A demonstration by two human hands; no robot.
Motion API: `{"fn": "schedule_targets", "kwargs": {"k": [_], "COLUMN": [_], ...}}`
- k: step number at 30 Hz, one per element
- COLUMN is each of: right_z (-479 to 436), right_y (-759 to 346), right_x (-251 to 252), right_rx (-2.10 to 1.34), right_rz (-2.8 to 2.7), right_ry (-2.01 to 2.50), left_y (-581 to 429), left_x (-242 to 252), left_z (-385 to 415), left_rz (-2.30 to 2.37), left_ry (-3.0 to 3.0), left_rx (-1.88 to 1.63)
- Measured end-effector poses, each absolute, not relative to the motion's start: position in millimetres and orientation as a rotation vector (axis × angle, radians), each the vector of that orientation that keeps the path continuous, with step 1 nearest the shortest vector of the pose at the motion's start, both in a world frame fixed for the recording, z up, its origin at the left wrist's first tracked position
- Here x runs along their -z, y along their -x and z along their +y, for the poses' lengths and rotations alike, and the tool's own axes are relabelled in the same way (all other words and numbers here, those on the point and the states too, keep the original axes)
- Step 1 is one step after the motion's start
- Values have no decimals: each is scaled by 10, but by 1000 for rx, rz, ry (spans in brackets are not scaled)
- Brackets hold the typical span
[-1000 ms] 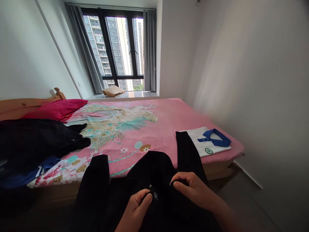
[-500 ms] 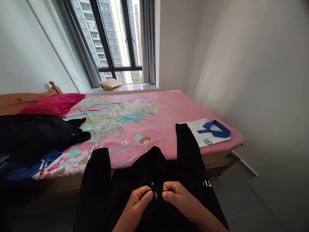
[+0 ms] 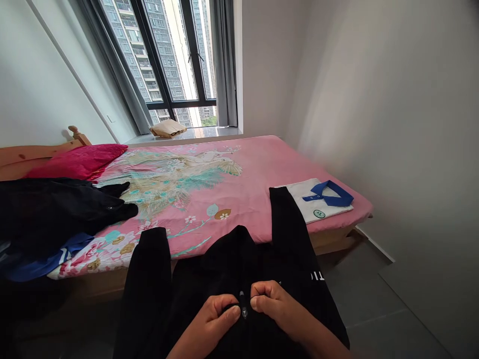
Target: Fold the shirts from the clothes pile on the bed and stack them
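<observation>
A black zip jacket (image 3: 209, 274) hangs over the near edge of the bed, its two sleeves reaching up onto the mattress and white letters on the right one. My left hand (image 3: 215, 319) pinches the jacket's front edge just left of the zipper (image 3: 243, 305). On the other side of the zipper, my right hand (image 3: 275, 304) is closed on the opposite front edge, thumb against forefinger. The zipper pull shows between both hands. The lower part of the jacket runs out of view.
A folded white shirt (image 3: 318, 212) with a blue collar lies on the pink bedsheet (image 3: 254, 189) at the right. Dark clothes (image 3: 63, 209) are heaped at the left, with a blue garment (image 3: 41, 262) below and a red pillow (image 3: 82, 162) behind. A beige cloth item (image 3: 168, 128) rests on the windowsill.
My left hand has shifted slightly right and down, closer to the zipper. Both hands keep their pinch on the jacket. The view has turned slightly.
</observation>
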State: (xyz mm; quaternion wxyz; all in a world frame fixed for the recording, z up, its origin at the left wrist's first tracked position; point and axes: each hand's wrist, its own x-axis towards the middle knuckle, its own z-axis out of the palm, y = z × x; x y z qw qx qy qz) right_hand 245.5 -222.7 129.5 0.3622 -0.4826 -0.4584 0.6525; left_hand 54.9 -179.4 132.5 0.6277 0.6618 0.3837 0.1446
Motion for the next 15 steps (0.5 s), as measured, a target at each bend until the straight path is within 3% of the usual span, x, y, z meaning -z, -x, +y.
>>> {"fn": "schedule_targets", "kwargs": {"k": [15], "right_z": [-2368], "right_y": [-2444], "right_x": [-1352], "right_rx": [-1413], "right_rz": [-1624], "right_ry": [1338], "left_y": [-422], "left_x": [-1386], "left_z": [-1938], "left_rz": [902], "left_ry": [-1762], "left_rx": [-450]}}
